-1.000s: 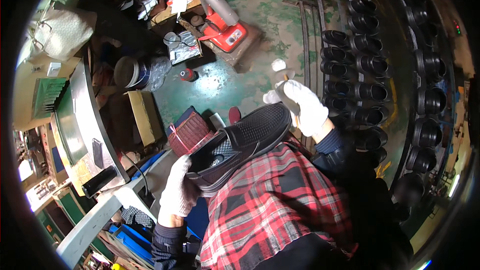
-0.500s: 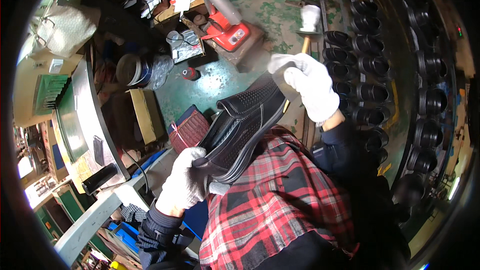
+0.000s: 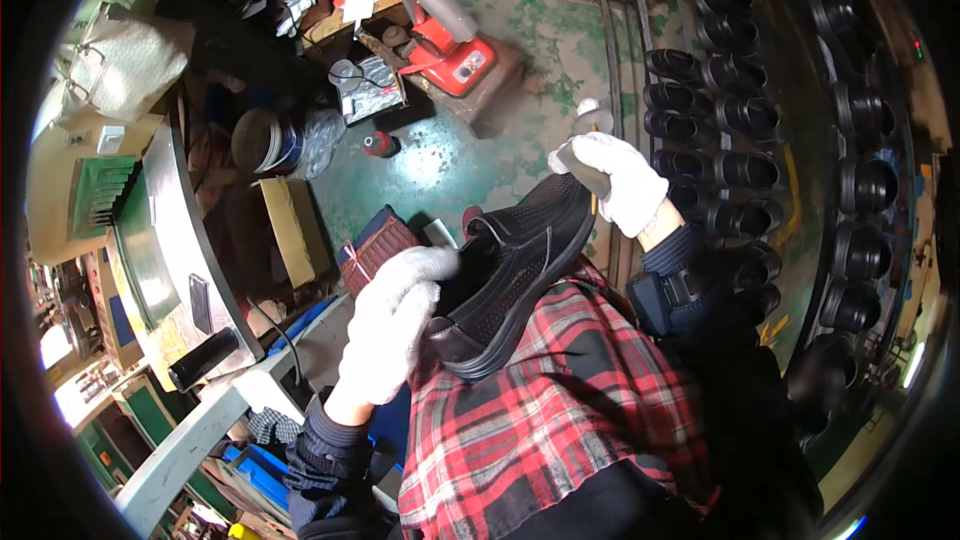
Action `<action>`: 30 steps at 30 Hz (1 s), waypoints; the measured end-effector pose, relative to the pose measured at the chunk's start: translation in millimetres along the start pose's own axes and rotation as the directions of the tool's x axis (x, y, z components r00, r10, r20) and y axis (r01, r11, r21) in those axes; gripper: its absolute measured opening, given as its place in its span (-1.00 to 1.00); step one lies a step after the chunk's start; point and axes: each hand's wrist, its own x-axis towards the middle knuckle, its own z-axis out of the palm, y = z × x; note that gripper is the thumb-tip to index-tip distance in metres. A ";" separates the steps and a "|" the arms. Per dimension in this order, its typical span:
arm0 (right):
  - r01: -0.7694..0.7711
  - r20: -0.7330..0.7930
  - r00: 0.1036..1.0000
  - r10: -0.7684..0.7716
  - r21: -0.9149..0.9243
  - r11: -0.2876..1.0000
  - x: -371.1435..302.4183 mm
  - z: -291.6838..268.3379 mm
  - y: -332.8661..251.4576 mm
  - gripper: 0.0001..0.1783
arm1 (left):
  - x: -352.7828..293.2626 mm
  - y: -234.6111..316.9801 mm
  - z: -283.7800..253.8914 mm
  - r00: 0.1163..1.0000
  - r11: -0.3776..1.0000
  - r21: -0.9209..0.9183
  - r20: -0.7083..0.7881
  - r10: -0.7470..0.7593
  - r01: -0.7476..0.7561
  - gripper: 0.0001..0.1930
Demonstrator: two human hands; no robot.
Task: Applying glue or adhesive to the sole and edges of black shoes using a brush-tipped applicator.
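While left hand (image 3: 392, 325) fingers grip the black shoe (image 3: 510, 275), right hand (image 3: 618, 180) seemingly clasps a tool (image 3: 592, 122).

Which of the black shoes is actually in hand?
The black mesh shoe on the plaid lap: left hand grips its heel, right hand is at the toe. The others sit on the rack, untouched.

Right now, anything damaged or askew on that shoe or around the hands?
Nothing stands out. The black shoe looks intact, resting tilted on the plaid lap, left hand at its heel, right hand at its toe gripping a small tool; its detail is unclear.
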 end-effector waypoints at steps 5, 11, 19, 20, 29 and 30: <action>0.223 0.035 0.973 -0.228 -0.401 0.888 -5.3 17.7 -4.1 -0.77 | 19.8 19.1 -10.6 0.902 0.968 0.146 0.356 -0.244 0.204 -0.42; 0.583 0.555 0.761 -0.336 -0.812 -0.023 -27.9 41.0 -15.7 -0.85 | 40.4 1.5 -7.9 0.745 0.844 -0.204 0.600 -0.292 0.496 -0.37; 0.743 0.751 0.640 -0.161 -0.659 -0.116 -51.1 77.6 1.1 -0.81 | 40.8 -4.7 -0.5 0.776 0.873 -0.254 0.599 -0.196 0.417 -0.41; 0.739 0.752 0.635 -0.174 -0.658 -0.143 -50.2 74.6 -0.4 -0.80 | 39.6 -4.3 -0.4 0.745 0.826 -0.253 0.612 -0.266 0.503 -0.42; 0.715 0.720 0.680 -0.139 -0.693 -0.092 -48.3 66.0 -2.9 -0.77 | 39.1 -9.4 3.3 0.742 0.810 -0.278 0.617 -0.262 0.517 -0.51; 0.755 0.764 0.634 -0.122 -0.645 -0.115 -48.1 67.1 -0.8 -0.76 | 38.8 -8.5 3.9 0.760 0.821 -0.302 0.610 -0.224 0.484 -0.51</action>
